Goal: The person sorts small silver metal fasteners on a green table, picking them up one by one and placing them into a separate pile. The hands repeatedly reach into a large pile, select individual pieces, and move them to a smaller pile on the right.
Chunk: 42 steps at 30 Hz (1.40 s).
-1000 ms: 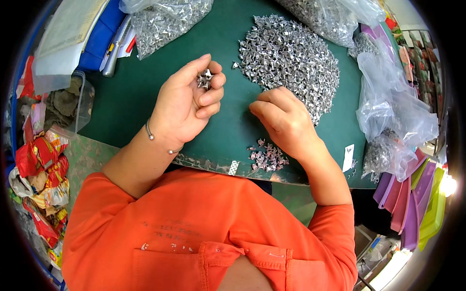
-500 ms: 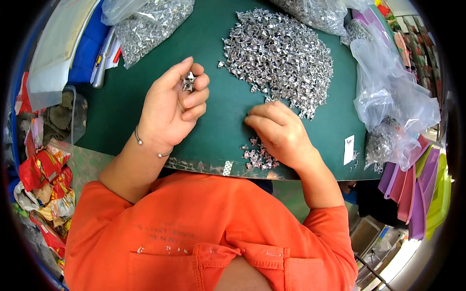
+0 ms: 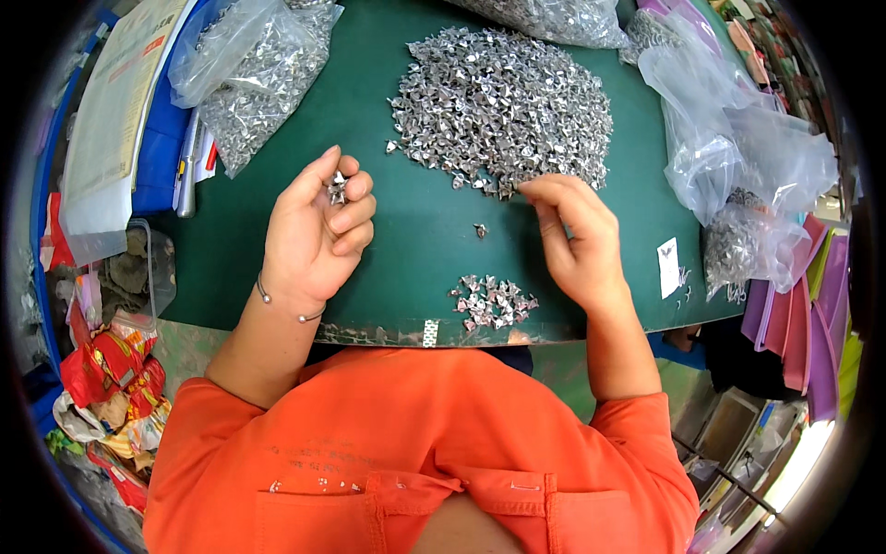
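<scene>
Left hand (image 3: 310,231) holds pieces (image 3: 338,189) — right hand (image 3: 585,242) at pile (image 3: 512,106)

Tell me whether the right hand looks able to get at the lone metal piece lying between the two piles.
Probably yes: the lone metal piece lies by itself on the green tabletop, a little left of the right hand, with nothing visible standing between them.
</scene>
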Motion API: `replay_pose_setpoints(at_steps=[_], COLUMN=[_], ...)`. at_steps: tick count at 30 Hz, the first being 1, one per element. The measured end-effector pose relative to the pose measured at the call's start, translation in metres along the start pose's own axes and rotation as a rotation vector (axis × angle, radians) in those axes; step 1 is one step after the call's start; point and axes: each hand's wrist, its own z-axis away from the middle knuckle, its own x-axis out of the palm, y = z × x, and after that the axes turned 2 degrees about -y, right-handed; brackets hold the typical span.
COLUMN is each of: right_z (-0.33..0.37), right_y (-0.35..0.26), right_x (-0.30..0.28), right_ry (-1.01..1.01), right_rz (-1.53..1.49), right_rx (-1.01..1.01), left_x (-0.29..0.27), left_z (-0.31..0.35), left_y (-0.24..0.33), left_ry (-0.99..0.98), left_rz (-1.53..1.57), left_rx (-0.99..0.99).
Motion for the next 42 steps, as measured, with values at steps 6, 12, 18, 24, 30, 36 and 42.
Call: replay_pose_setpoints(at_steps=[6,12,18,24,30,36,42], right_z=[0.0,0.004,0.006,0.01,0.016,0.038,0.034], right_y=[-0.009,0.003,0.009,-0.001,0.002,-0.005,-0.012], right_x=[0.015,0.02,0.007,0.023,0.009,0.005,0.03], right_ry=[-0.041,-0.1,0.146,-0.094,-0.023,0.269,0.157], right_rz=[-0.057,0.016,-0.024,-0.015,0.072,-0.033,-0.032], right_rx=[-0.065,-0.266,-0.113,-0.229,-0.249,0.105,-0.004], left_x=[0.0,-0.001,-0.003,0.002,0.013,0.037,0.03], left_z=[0.0,-0.002,0.0,-0.001,-0.002,-0.017,-0.021], left_y=[0.0,0.0,-0.001,-0.006,-0.014,-0.03,-0.038], left_ry=[-0.016,-0.023,-0.041,-0.048,-0.044,0.001,-0.013], left_rz=[-0.005,-0.012,-0.011,-0.102,-0.265,-0.488,-0.564], left_rx=[-0.02,-0.03,-0.038,-0.065,-0.289,-0.203,-0.311])
